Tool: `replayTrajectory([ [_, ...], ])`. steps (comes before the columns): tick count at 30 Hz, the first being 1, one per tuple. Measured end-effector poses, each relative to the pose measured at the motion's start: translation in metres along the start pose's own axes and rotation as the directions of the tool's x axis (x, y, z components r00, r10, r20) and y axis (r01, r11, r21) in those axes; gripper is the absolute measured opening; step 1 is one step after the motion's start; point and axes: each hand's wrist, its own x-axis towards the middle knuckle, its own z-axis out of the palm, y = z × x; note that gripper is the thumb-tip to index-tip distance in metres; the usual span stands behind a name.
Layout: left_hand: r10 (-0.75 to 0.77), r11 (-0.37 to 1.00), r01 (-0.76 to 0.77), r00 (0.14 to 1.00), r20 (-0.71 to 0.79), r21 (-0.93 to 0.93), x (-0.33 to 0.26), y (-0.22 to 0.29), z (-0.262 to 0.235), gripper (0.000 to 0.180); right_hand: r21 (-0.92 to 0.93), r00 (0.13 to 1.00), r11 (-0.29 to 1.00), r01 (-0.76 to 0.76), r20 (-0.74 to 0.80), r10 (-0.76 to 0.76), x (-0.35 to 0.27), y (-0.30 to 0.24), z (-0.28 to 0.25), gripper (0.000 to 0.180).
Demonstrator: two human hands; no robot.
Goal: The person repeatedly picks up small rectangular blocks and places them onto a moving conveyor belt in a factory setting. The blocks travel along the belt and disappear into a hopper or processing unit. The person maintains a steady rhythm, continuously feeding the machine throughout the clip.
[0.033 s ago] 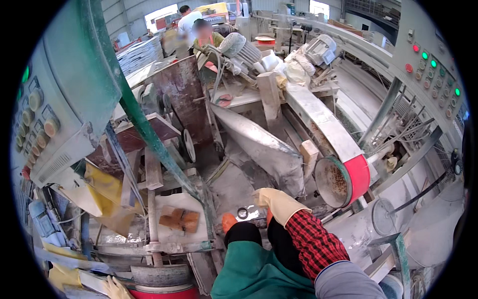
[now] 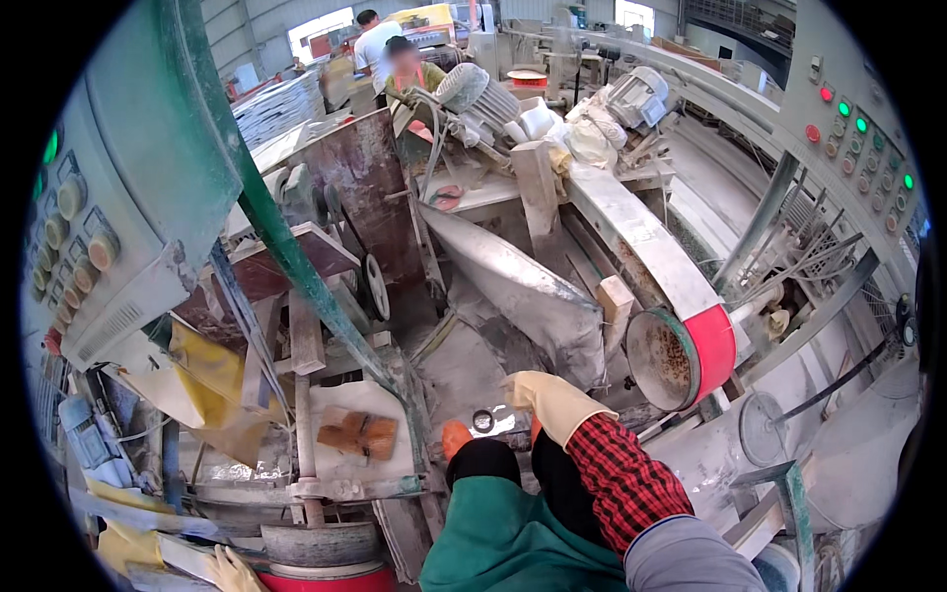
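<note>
Low in the centre of the frame, the right hand [image 2: 552, 403], in one cream glove, lies on a small metal part [image 2: 493, 424] on the dusty machine bed [image 2: 464, 370]. Its fingers curl down over the part's right end; whether they grip it I cannot tell. One black ring [image 2: 482, 420] sits on the part, just left of the glove. The left hand [image 2: 456, 437] shows only as an orange glove tip, touching the part's left end; its fingers are hidden behind a black sleeve [image 2: 483, 462], so their state cannot be told.

Right of the hands stands one drum [image 2: 681, 357] with a red band, a dusty belt [image 2: 631, 232] running from it toward upper centre. Left of the hands, two brown blocks [image 2: 357, 434] lie on a white sheet [image 2: 360, 407]. One yellow bag [image 2: 207, 370] hangs at middle left. Two control panels: one [image 2: 79, 227] at upper left with round knobs, one [image 2: 858, 128] at upper right with red and green lights. Two people [image 2: 390, 49] stand at top centre.
</note>
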Motion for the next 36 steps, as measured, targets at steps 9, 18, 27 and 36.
replayTrajectory([
  [9,0.044,0.999,-0.044,0.997,0.059,0.002,-0.022,0.048,-0.075,0.051,0.002,0.998,0.999,-0.052,-0.033,0.052,-0.052,-0.058,-0.025,0.053],
  [18,0.043,0.999,-0.042,0.998,0.050,-0.035,-0.023,0.050,-0.065,0.048,0.048,0.999,0.999,-0.002,-0.034,0.004,-0.047,-0.040,-0.021,0.052],
  [27,0.020,0.999,-0.019,0.999,0.037,-0.032,-0.027,0.051,-0.062,0.048,0.006,0.997,0.998,-0.068,-0.027,0.068,-0.052,-0.051,-0.027,0.053],
  [36,-0.065,0.998,0.066,0.997,0.035,-0.024,-0.029,0.032,-0.027,0.048,0.000,0.998,0.999,-0.048,-0.047,0.048,-0.053,-0.056,-0.027,0.050],
])
